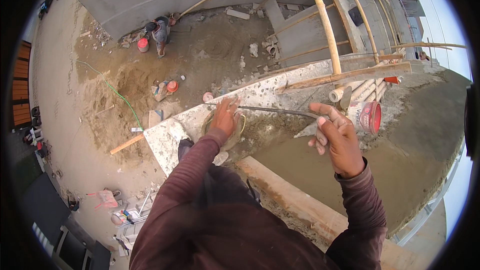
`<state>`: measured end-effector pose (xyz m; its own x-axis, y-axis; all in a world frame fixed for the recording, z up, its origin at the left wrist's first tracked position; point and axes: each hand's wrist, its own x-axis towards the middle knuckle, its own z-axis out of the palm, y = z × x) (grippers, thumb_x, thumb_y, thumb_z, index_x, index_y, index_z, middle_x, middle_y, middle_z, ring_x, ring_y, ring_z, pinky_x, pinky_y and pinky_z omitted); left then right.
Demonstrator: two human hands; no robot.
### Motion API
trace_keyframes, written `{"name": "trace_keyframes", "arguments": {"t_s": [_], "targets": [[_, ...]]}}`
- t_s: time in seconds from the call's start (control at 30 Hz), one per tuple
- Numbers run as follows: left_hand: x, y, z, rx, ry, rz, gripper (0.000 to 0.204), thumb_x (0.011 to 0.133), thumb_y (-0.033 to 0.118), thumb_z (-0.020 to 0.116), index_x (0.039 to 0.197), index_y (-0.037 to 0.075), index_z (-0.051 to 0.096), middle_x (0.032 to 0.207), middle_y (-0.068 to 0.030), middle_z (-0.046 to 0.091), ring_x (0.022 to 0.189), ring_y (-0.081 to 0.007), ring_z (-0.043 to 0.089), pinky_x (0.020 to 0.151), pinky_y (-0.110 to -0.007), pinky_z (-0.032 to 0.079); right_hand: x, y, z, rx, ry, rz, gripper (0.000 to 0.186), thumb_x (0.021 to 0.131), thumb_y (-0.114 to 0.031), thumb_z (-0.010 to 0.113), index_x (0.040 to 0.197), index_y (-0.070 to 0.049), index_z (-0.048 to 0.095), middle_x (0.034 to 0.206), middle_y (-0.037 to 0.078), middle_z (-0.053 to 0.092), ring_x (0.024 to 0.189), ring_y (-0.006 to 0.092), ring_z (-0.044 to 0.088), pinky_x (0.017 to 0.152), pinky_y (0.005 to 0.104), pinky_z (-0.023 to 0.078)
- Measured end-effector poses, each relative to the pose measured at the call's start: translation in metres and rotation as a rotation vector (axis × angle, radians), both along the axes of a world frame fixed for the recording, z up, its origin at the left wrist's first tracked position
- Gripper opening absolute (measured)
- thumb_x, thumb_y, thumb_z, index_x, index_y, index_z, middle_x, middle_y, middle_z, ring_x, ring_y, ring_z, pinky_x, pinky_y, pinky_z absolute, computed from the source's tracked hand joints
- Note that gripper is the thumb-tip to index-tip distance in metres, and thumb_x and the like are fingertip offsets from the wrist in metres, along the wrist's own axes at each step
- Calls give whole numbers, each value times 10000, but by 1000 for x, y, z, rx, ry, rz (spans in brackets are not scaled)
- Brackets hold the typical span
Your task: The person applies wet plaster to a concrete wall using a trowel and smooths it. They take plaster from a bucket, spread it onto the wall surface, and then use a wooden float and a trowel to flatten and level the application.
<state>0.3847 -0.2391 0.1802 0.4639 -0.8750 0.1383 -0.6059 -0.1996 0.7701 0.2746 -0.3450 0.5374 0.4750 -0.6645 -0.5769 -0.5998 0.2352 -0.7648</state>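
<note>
Wet grey cement spreads across the slab below me, smooth toward the right and rougher near the ledge. My left hand is stretched forward with its fingers spread, pressing flat on the rough concrete parapet at the slab's edge. A thin dark rod (or taut bar, I cannot tell which) runs from just beside that hand across to the right. My right hand is raised above the wet cement, its fingers curled together around the end of that rod, thumb and forefinger pinching it. Just past it a red and white paint bucket lies on its side on the slab, its red mouth turned toward the right. A wooden plank runs diagonally along the near side of the cement, close to my maroon sleeves. Bamboo poles rise beyond the parapet, and a short bundle of them rests beside the bucket. Far below on the sandy ground a person crouches by a red bucket, with a green hose trailing over the sand.
</note>
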Motion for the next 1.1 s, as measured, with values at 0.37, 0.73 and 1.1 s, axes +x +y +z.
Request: {"name": "trace_keyframes", "arguments": {"t_s": [0.37, 0.73, 1.1], "targets": [[-53, 163, -168, 582, 497, 316, 364, 841, 175, 696, 1138, -19, 616, 1235, -235, 557, 1194, -390, 494, 1036, -430, 385, -35, -113, -496, -137, 231, 25, 242, 895, -168, 582, 998, 38, 658, 722, 107, 673, 598, 166, 643, 599, 305, 498], [-41, 185, -195, 669, 784, 290, 342, 865, 160, 674, 1126, -47, 598, 1168, -197, 599, 1134, -313, 563, 988, -385, 427, -49, -149, -781, 146, 439, 270, 233, 876, -202, 593, 915, 1, 698, 780, 63, 708, 732, 170, 660, 679, 328, 505], [-32, 159, -171, 644, 769, 353, 353, 972, 320, 472, 950, -4, 610, 1084, -190, 623, 937, -329, 581, 813, -414, 473, -53, -161, -894, 208, 416, 498, 401, 819, -325, 644, 999, 30, 685, 1002, 174, 697, 975, 252, 654, 807, 374, 486]]}}
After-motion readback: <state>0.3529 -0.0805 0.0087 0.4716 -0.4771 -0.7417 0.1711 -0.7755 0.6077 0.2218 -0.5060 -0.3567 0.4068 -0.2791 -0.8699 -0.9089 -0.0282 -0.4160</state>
